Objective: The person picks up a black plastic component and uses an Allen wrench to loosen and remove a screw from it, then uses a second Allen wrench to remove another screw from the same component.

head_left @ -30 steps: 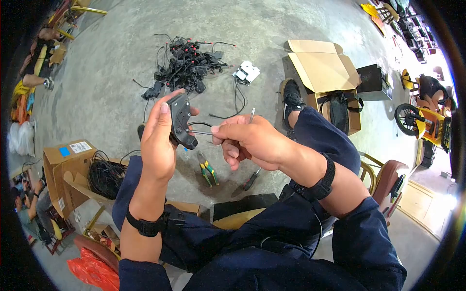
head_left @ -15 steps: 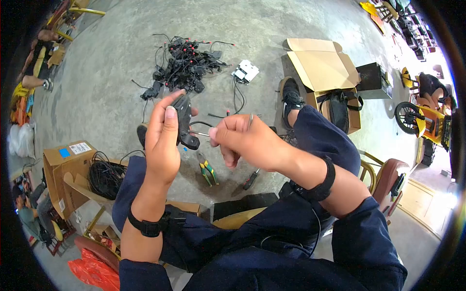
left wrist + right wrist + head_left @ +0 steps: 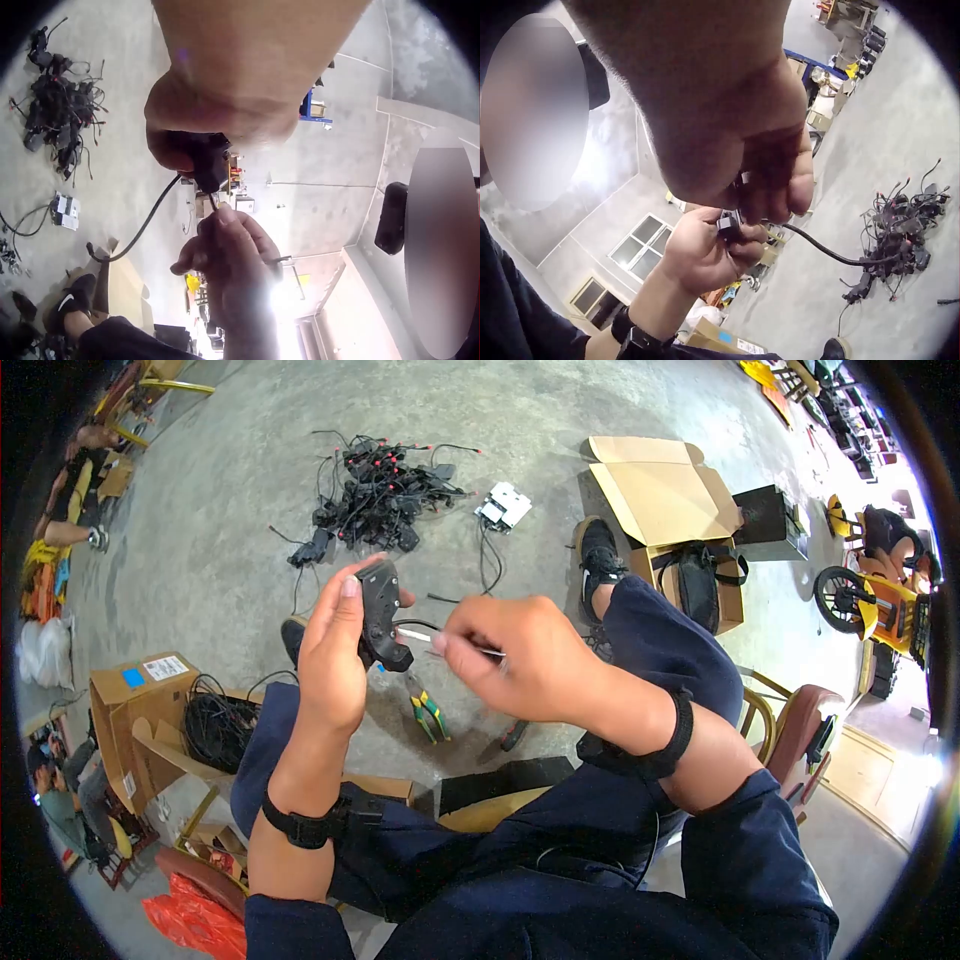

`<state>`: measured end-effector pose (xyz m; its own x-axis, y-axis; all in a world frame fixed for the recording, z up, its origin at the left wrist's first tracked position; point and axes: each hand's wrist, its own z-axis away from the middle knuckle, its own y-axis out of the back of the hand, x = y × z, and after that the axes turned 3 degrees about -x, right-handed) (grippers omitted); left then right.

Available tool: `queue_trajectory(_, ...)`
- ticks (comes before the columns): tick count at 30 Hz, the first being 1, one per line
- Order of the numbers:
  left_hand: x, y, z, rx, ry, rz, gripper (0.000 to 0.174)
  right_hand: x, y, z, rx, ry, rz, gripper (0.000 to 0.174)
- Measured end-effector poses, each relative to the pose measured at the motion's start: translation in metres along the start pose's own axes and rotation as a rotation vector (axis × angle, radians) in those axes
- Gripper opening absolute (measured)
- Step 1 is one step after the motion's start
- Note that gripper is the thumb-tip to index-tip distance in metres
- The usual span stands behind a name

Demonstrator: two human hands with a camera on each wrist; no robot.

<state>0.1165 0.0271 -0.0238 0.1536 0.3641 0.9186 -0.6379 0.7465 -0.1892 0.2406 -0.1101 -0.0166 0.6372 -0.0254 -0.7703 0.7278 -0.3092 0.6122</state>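
My left hand [image 3: 335, 670] holds a black plastic housing [image 3: 381, 610] with small screws on its face and a black cable [image 3: 142, 229] trailing from it. Fingers lie behind it and the thumb along its near side. My right hand [image 3: 530, 660] pinches a thin metal hex key [image 3: 413, 635] whose tip meets the lower part of the housing; much of the key is hidden by the fingers. In the left wrist view, the bent end of the key sticks out beside the right hand [image 3: 236, 255].
Beyond the hands lies a heap of black cabled parts [image 3: 380, 495], with a white device [image 3: 503, 507] beside it. Green-yellow pliers [image 3: 428, 715] and a partly covered screwdriver [image 3: 514, 736] lie below. Cardboard boxes stand at left [image 3: 140, 710] and right [image 3: 665, 490].
My right hand has turned over at the wrist, swinging the key's bent end from upright down toward the hand. The left hand keeps the housing nearly in place, tilting it slightly.
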Motion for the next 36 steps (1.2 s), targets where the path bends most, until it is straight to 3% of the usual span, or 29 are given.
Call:
queue_trajectory(3, 0.0, 0.0, 0.0, -0.029, -0.023, 0.027, 0.041, -0.002, 0.01, -0.007, -0.095, -0.591, -0.659, 0.024)
queue_trajectory(4, 0.0, 0.0, 0.0, -0.027, -0.033, 0.033, 0.041, 0.0, 0.011, -0.01, -0.095, -0.589, -0.659, 0.024)
queue_trajectory(6, 0.002, -0.001, 0.001, -0.033, -0.039, 0.037, 0.042, 0.002, 0.013, -0.014, -0.139, -0.761, -0.904, 0.025)
queue_trajectory(28, 0.005, -0.001, 0.007, -0.01, -0.132, -0.162, 0.035, 0.005, 0.006, -0.015, -0.191, -0.794, -1.013, 0.024)
queue_trajectory(33, 0.005, -0.003, 0.008, -0.032, -0.154, -0.176, 0.035, 0.014, 0.009, -0.017, -0.273, -1.049, -1.406, 0.024)
queue_trajectory(36, 0.001, -0.001, 0.005, -0.012, -0.15, -0.173, 0.035, 0.013, 0.009, -0.018, -0.281, -0.991, -1.306, 0.02)
